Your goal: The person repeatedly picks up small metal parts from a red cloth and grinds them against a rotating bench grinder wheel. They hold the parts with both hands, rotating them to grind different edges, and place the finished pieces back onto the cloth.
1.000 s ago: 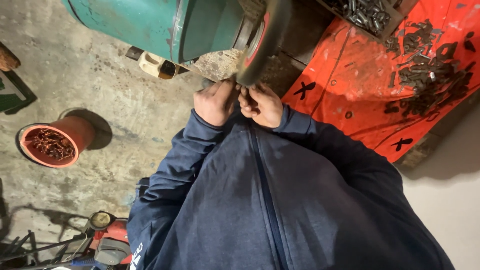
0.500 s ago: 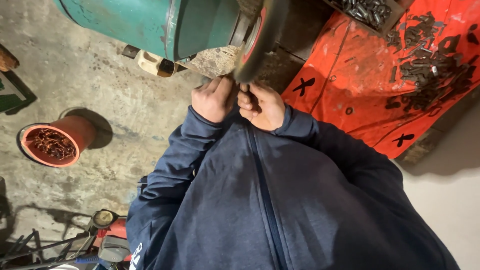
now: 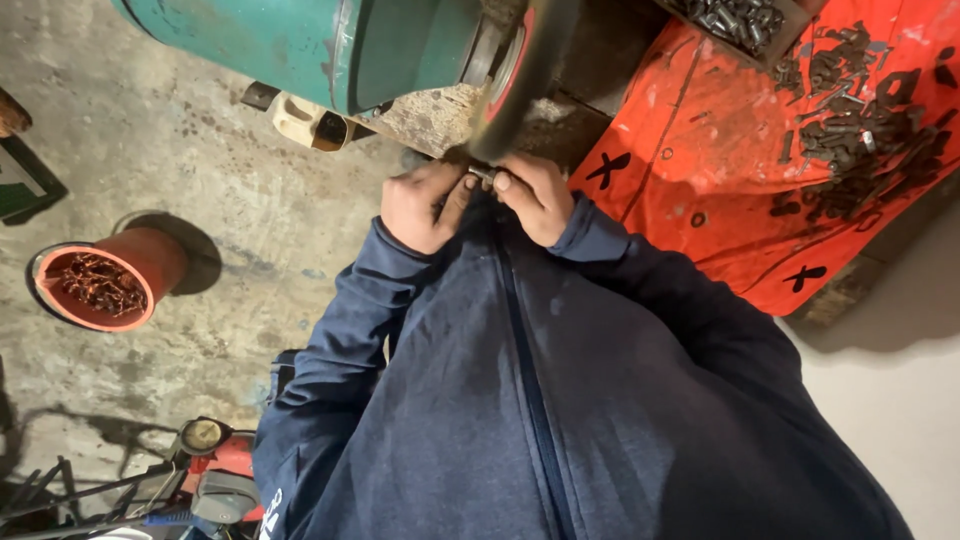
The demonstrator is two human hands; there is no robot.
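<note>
Two hands, left hand (image 3: 422, 205) and right hand (image 3: 535, 195), fingers pinched shut on a small grey metal piece (image 3: 482, 176), pressed against the dark spinning grinding wheel (image 3: 525, 75).

Red bucket (image 3: 95, 290) of scrap on floor; orange sheet (image 3: 740, 200) strewn with dark metal pieces (image 3: 860, 130)

Held a small metal piece (image 3: 482, 175) between left hand (image 3: 420, 205) and right hand (image 3: 535, 195), against a blurred wheel (image 3: 520, 75) beside a green motor (image 3: 330, 45); red bucket (image 3: 100, 285) at left.
</note>
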